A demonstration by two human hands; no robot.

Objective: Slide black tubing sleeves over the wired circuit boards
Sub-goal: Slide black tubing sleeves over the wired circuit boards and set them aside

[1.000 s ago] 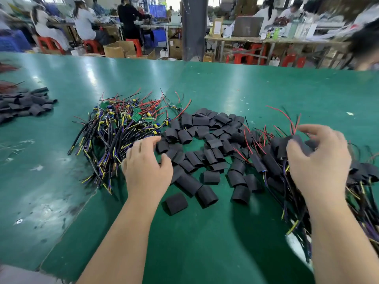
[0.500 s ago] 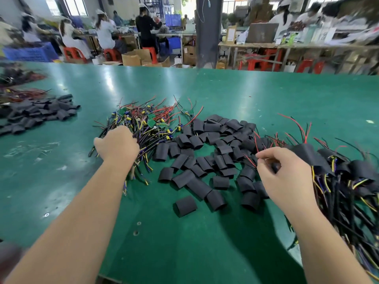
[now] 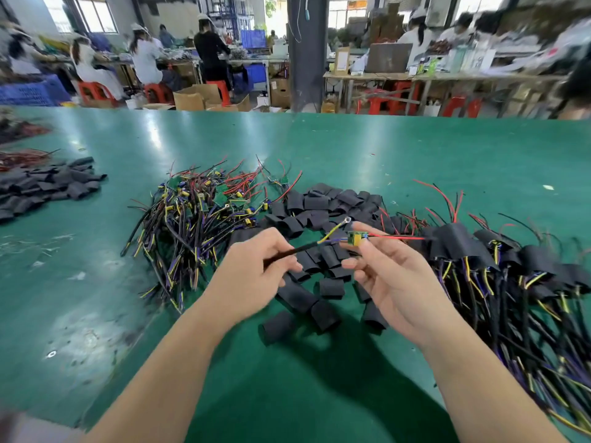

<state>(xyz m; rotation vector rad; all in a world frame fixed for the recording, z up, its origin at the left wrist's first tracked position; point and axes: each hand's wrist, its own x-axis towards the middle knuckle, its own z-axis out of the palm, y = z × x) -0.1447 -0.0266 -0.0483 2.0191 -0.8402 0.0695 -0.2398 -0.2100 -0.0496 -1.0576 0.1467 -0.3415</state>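
The wired circuit board (image 3: 356,239) is up in the air between your hands, above the desk (image 3: 96,282); its long axis runs nearly level from left to right, black cable (image 3: 287,251) trailing to the left, thin red lead (image 3: 396,238) pointing right toward the finished pile, and a yellow wire with a ring end (image 3: 346,220) curling up and away from you. Your right hand (image 3: 393,276) pinches the little green board itself between thumb and fingertips, the other fingers loosely spread; your left hand (image 3: 252,273) has its fingers curled round the cable, just beside the board.

The loose black sleeves (image 3: 332,287) lie straight below that held line, on the desk between and under both hands; several sit just under your right palm, so that hand looks the nearer one. The red lead looks like the only unheld end, so I'd judge a sleeve goes on from the right; you'd need to free the right hand first and let the left carry the piece.

Further out, bare wired boards (image 3: 198,212) are heaped to the left; sleeved ones (image 3: 479,251) lie to the right.
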